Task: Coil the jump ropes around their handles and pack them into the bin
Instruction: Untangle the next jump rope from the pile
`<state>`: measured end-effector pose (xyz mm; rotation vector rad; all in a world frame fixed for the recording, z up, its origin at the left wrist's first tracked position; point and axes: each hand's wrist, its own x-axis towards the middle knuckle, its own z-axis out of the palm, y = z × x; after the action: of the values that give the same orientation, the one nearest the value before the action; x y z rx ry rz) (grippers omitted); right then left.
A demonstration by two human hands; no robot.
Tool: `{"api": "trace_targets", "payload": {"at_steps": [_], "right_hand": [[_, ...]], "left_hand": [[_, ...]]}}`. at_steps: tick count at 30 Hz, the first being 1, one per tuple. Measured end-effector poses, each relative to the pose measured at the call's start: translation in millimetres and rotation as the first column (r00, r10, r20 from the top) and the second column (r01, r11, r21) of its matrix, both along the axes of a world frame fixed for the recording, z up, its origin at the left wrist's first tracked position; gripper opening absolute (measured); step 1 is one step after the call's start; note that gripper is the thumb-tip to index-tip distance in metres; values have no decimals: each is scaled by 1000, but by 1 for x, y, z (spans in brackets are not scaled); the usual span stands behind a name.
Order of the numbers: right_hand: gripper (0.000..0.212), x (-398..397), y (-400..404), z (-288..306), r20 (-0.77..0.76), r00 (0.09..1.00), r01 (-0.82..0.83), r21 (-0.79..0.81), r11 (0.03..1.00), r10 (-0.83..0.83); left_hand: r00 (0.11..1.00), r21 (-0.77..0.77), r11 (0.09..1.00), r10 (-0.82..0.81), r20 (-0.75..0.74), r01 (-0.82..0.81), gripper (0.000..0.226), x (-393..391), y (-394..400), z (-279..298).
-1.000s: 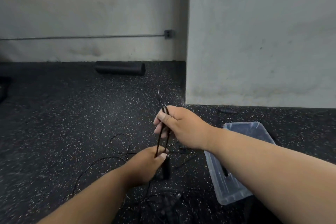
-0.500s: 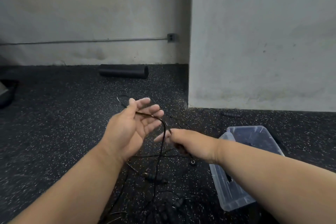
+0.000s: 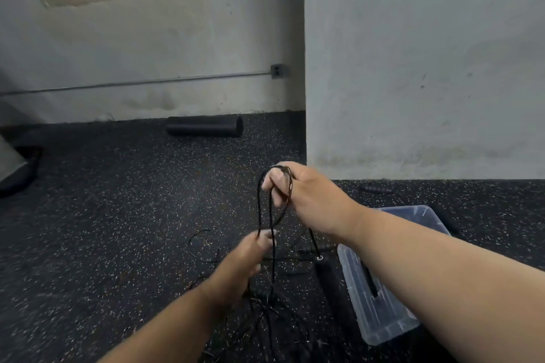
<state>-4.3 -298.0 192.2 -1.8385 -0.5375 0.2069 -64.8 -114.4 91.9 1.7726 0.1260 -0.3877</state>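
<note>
A thin black jump rope (image 3: 259,209) hangs in a loop over the fingers of my right hand (image 3: 306,194), which grips it at chest height over the floor. Below it, my left hand (image 3: 244,256) pinches the same cord lower down. A black handle (image 3: 321,271) of the rope dangles near the floor beneath my right wrist. More black cord lies tangled on the floor (image 3: 271,312) under my hands. The clear plastic bin (image 3: 380,312) sits on the floor to the right, partly hidden by my right forearm.
A black foam roller (image 3: 205,126) lies by the far wall. A white wall corner (image 3: 305,138) juts out just behind my right hand. Another dark handle-like piece (image 3: 376,188) lies along the right wall's base. The floor is speckled black rubber.
My right hand rose and now carries a loop of rope over its fingers. My left hand dropped from an open, raised pose and now pinches the cord below.
</note>
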Motion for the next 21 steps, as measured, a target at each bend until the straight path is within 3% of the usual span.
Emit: {"api": "trace_targets", "payload": {"at_steps": [5,7,10,13,16,18,21], "right_hand": [[34,-1,-1,12,135,991,-29,138,990,10],[33,-1,-4,16,191,982,-25,172,985,-9],[30,3,-12,16,213,976,-5,205,979,-39],[22,11,-22,10,145,988,28,145,989,-49],[43,14,-28,-2,-43,993,112,47,993,-110],[63,12,-27,-9,-144,982,130,17,991,-126],[71,10,-24,-22,-173,983,57,-71,996,-69]], "left_hand": [[996,410,908,-92,-4,86,15,-6,-12,-17],[995,463,883,-97,23,76,26,-6,-11,-19],[999,408,913,2,38,-17,31,1,-7,-2],[982,300,944,93,166,-140,29,8,-3,38],[947,274,941,113,301,-199,29,10,-3,76],[909,178,953,164,383,-247,29,13,-5,93],[870,76,957,221,441,-281,29,24,-9,112]]}}
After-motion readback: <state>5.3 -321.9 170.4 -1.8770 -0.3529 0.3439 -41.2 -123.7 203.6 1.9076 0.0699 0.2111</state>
